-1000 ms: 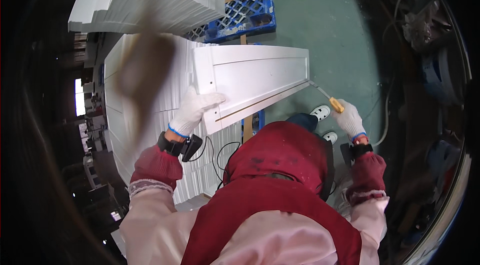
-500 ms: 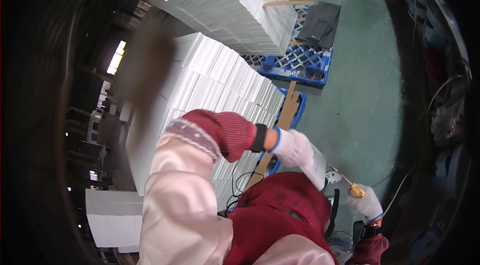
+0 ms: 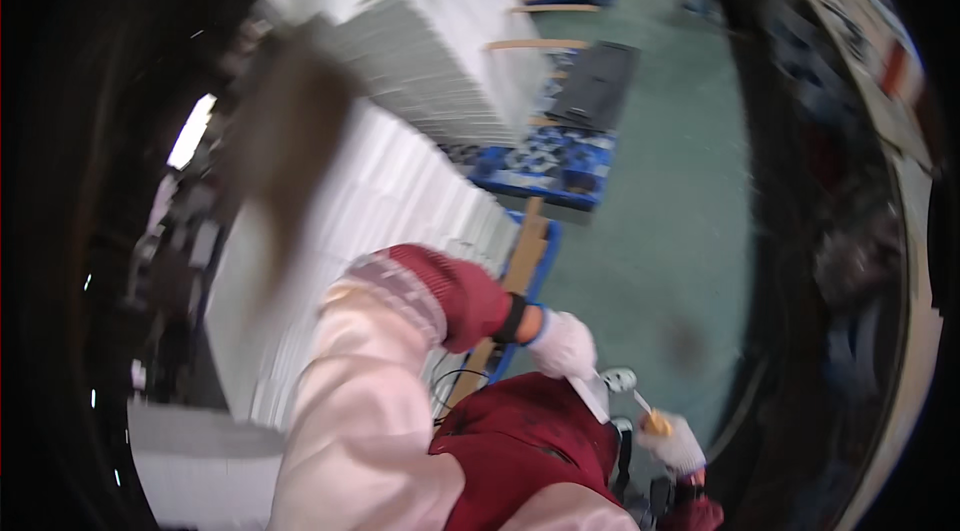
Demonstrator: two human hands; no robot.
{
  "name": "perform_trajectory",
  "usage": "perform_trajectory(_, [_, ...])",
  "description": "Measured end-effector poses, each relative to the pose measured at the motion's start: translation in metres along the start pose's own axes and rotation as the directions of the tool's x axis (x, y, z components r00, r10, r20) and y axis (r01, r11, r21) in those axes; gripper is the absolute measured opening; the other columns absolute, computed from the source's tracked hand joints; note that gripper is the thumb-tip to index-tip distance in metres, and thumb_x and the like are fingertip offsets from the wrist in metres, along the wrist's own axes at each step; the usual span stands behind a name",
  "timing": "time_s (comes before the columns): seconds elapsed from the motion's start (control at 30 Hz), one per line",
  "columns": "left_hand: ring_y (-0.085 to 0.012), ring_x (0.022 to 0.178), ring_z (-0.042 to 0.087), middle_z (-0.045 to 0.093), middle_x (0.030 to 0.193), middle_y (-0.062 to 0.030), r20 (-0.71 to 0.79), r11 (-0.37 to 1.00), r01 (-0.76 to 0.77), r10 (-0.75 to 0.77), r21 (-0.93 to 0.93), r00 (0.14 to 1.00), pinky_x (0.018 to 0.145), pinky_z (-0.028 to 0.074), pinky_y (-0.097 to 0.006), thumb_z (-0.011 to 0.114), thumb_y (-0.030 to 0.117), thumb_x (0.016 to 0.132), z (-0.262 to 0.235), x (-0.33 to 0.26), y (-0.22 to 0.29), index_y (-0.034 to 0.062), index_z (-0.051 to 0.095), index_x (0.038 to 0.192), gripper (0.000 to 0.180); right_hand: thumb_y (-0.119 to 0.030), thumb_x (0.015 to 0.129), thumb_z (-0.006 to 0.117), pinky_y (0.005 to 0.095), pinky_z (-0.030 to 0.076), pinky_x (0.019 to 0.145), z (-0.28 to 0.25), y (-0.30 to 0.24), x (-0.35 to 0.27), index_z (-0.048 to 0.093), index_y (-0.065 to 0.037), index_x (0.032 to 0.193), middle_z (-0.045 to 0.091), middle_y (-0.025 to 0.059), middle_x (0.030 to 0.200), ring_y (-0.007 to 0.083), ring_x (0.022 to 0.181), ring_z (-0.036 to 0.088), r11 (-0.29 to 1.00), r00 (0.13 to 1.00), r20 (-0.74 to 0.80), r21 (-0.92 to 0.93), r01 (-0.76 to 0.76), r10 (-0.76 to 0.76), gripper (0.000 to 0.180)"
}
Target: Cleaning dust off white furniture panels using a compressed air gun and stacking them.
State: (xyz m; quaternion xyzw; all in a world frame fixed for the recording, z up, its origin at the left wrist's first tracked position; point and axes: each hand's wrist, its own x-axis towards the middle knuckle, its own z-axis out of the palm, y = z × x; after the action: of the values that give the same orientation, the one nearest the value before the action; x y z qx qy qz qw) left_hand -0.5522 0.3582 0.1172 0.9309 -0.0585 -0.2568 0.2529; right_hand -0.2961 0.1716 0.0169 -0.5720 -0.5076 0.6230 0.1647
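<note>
My left hand (image 3: 565,346), in a white knit glove, is closed on a flat white piece (image 3: 591,399) held in front of my dark red apron (image 3: 520,431). Its far side is hidden, and blur hides its exact kind. Lower right, my right hand (image 3: 677,446), also gloved, grips a tool with a yellow handle (image 3: 657,423). A thin, pale shaft or blade points from the handle up and left toward the white piece. The two stand apart, with a white shoe (image 3: 619,380) visible between them.
A tall stack of white boards (image 3: 400,186) rises at my left, and another stack (image 3: 440,51) stands beyond it on a blue pallet (image 3: 545,166). A dark grey panel (image 3: 594,86) lies on that pallet. Brown strips (image 3: 525,246) edge the near stack. Green floor (image 3: 655,221) stretches along the right.
The whole view has shifted, so stacks and pallets sit further left and lower. Both hands appear further left and lower too, each keeping its hold. The picture is blurrier now.
</note>
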Motion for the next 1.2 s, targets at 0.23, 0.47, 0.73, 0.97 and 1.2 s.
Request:
perform_trajectory(0.23, [-0.0342, 0.082, 0.064, 0.063, 0.087, -0.0153, 0.317, 0.903, 0.429, -0.408, 0.004, 0.856, 0.068, 0.052, -0.043, 0.061, 0.021, 0.076, -0.029, 0.002, -0.003, 0.0061, 0.06, 0.096, 0.025, -0.021, 0.073, 0.066, 0.0417, 0.05, 0.079, 0.007, 0.029, 0.005, 0.061, -0.013, 0.111, 0.065, 0.0162, 0.098, 0.0362, 0.092, 0.061, 0.938, 0.963, -0.208, -0.264, -0.224, 0.171, 0.039])
perform_trajectory(0.47, [-0.0332, 0.087, 0.063, 0.062, 0.092, -0.015, 0.101, 0.901, 0.433, -0.427, -0.04, 0.898, 0.074, 0.051, -0.042, 0.058, 0.028, 0.078, -0.025, 0.008, -0.037, 0.0063, 0.059, 0.093, 0.027, -0.023, 0.071, 0.068, 0.0401, 0.049, 0.081, -0.005, 0.046, -0.02, 0.06, -0.017, 0.117, 0.066, 0.0138, 0.101, 0.0329, 0.096, 0.062, 0.881, 0.793, -0.429, 0.016, -0.472, 0.432, 0.047])
perform_trajectory(0.73, [-0.0365, 0.089, 0.062, 0.064, 0.094, -0.0196, 0.021, 0.677, 0.672, -0.7, -0.301, 0.714, 0.078, 0.049, -0.044, 0.059, 0.03, 0.073, -0.043, 0.024, -0.07, 0.0039, 0.06, 0.096, 0.035, -0.008, 0.073, 0.072, 0.0263, 0.049, 0.052, -0.088, 0.069, -0.013, 0.06, -0.005, 0.092, 0.059, 0.0007, 0.073, 0.0105, 0.061, 0.057, 0.709, 0.669, -0.53, 0.706, 0.007, 0.521, 0.022])
perform_trajectory(0.97, [-0.0378, 0.083, 0.062, 0.065, 0.087, -0.0197, 0.074, 0.597, 0.728, -0.754, -0.337, 0.652, 0.075, 0.05, -0.046, 0.057, 0.031, 0.074, -0.06, 0.081, -0.114, 0.0045, 0.062, 0.09, 0.031, -0.017, 0.069, 0.069, 0.0266, 0.04, 0.049, -0.275, 0.073, 0.057, 0.058, -0.005, 0.074, 0.054, 0.001, 0.059, 0.0115, 0.052, 0.051, 0.742, 0.462, -0.759, 0.613, 0.269, 0.459, 0.017])
perform_trajectory(1.2, [-0.0368, 0.09, 0.062, 0.066, 0.094, -0.0193, 0.161, 0.264, 0.803, -0.901, -0.535, 0.403, 0.074, 0.051, -0.042, 0.06, 0.049, 0.075, -0.081, 0.12, -0.133, 0.0121, 0.064, 0.105, 0.047, -0.023, 0.078, 0.07, 0.0276, 0.041, 0.047, -0.481, 0.188, 0.182, 0.06, -0.008, 0.078, 0.056, 0.0021, 0.065, 0.0129, 0.054, 0.054, 0.358, 0.619, -0.626, 0.78, 0.514, 0.475, 0.018])
